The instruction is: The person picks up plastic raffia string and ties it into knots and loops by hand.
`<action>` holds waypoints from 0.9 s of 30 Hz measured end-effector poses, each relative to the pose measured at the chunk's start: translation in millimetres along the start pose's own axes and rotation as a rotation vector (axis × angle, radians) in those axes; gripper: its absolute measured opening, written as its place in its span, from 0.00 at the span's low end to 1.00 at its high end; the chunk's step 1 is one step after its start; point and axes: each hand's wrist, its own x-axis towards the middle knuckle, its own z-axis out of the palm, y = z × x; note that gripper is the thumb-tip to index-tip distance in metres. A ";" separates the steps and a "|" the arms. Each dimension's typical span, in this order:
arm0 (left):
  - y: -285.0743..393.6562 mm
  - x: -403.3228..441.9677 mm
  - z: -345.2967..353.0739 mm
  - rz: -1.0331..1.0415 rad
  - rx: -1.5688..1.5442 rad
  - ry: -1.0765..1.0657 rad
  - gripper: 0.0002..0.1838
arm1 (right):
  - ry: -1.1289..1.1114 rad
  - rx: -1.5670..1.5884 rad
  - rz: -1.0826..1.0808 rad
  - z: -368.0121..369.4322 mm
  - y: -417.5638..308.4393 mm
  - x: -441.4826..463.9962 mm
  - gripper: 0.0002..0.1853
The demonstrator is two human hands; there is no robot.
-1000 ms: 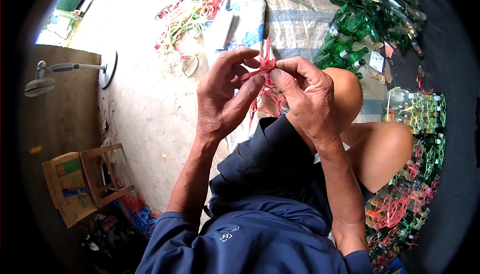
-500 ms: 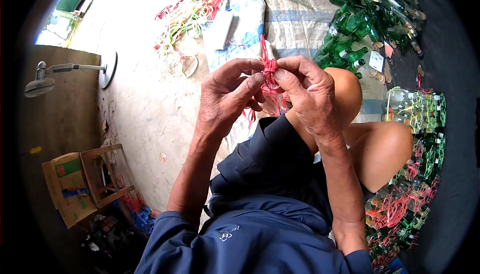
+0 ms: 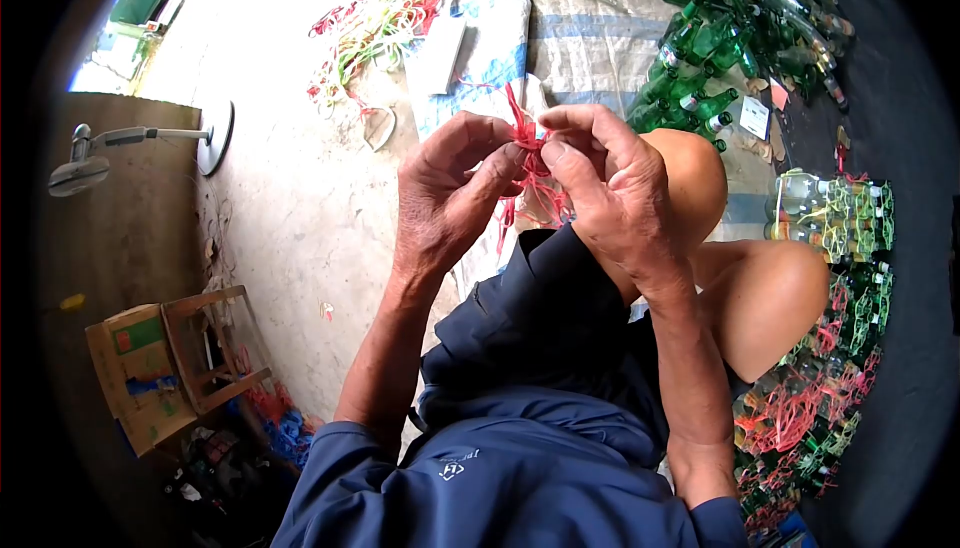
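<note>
Between my hands is a knotted bunch of red plastic string [image 3: 530, 138], its loose ends pointing up and its strands hanging below over my knees. My left hand [image 3: 455, 173] pinches the bunch from the left with thumb and forefinger. From the right, my right hand [image 3: 610, 163] pinches it too, the thumb pressed near the knot. The fingertips partly hide how the strands run through the knot. Under the string lies a blue-and-white woven sheet [image 3: 500, 33].
Green glass bottles [image 3: 690, 78] lie heaped at upper right. Bottles tied with string [image 3: 830, 218] line the right side. Tangled red and green string [image 3: 375, 43] covers the floor ahead. At left are a lamp-like stand [image 3: 215, 138], a wooden frame [image 3: 215, 348] and a cardboard box [image 3: 140, 378].
The knot has shifted slightly left and its upper ends now lean left. Both hands keep their pinch on the string, with the right fingers moved a little.
</note>
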 end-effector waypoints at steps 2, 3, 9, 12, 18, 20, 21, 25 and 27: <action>0.9 0.2 -1.3 0.014 -0.009 -0.024 0.06 | -0.023 0.014 0.056 -2.1 -11.0 1.4 0.12; 0.4 1.0 -2.1 0.031 -0.019 -0.039 0.06 | -0.035 0.022 0.082 -3.9 -14.2 2.4 0.13; -3.3 2.1 -4.6 0.117 0.012 -0.051 0.06 | -0.200 -0.134 -0.043 -11.9 -3.5 9.9 0.12; -3.4 1.1 -3.1 0.094 0.013 -0.042 0.06 | -0.186 -0.119 -0.048 -12.2 -6.7 7.1 0.10; -4.5 0.5 -4.0 0.133 -0.016 -0.062 0.06 | -0.116 -0.198 -0.076 -11.3 2.8 7.0 0.08; -5.5 2.4 -4.2 0.174 0.002 -0.085 0.06 | -0.055 -0.198 -0.094 -10.3 1.7 8.7 0.07; -10.1 2.8 -5.3 0.211 0.022 -0.097 0.06 | -0.020 -0.190 -0.097 -9.1 -0.5 8.9 0.06; -13.8 -1.2 -3.9 0.267 0.064 -0.121 0.08 | 0.064 -0.180 -0.147 -7.6 -2.6 9.5 0.05; -14.6 -1.7 -3.8 0.283 0.080 -0.125 0.09 | 0.088 -0.193 -0.143 -7.0 -1.2 8.4 0.05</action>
